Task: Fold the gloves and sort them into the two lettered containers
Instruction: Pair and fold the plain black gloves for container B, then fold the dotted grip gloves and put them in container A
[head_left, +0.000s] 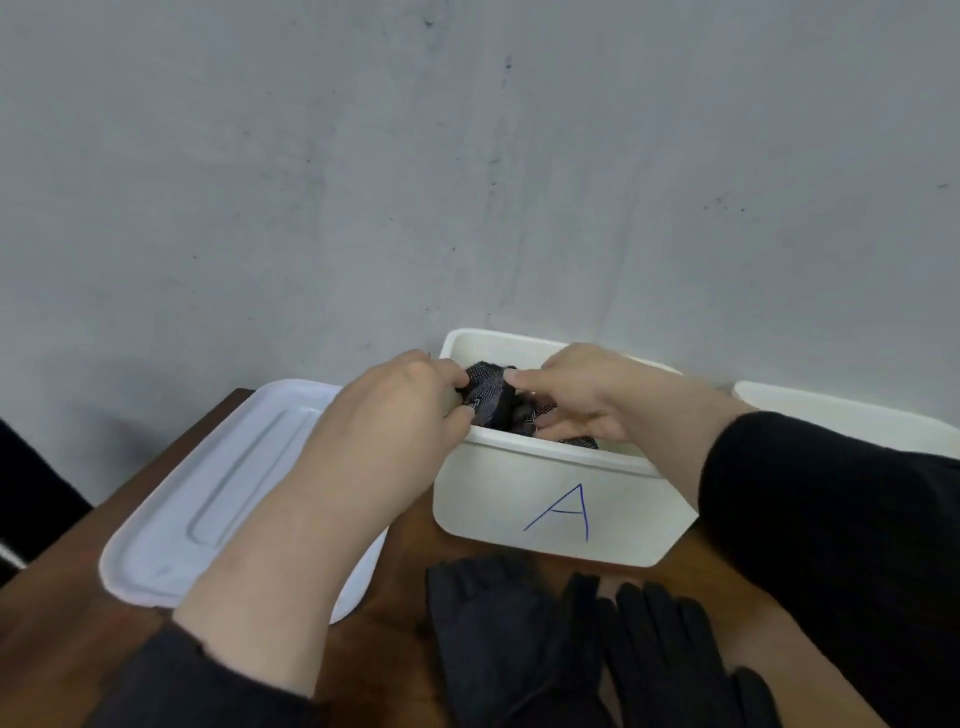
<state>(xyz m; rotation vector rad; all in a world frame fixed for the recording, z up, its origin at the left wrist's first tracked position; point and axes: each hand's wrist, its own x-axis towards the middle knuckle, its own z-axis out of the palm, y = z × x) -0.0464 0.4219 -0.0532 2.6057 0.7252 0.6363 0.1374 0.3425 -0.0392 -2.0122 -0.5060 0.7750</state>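
both hands, left hand (400, 410) and right hand (576, 395), pinch a folded patterned glove (485, 397) inside the container marked a (561, 499). press it flat before letting go; black gloves (571, 644) wait just in front of that container.

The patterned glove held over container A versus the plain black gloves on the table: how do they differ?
The patterned dark glove is bunched, pinched by the left hand and right hand over the white plastic container marked A. The plain black gloves lie flat and untouched on the brown wooden table. Both are dark fabric.
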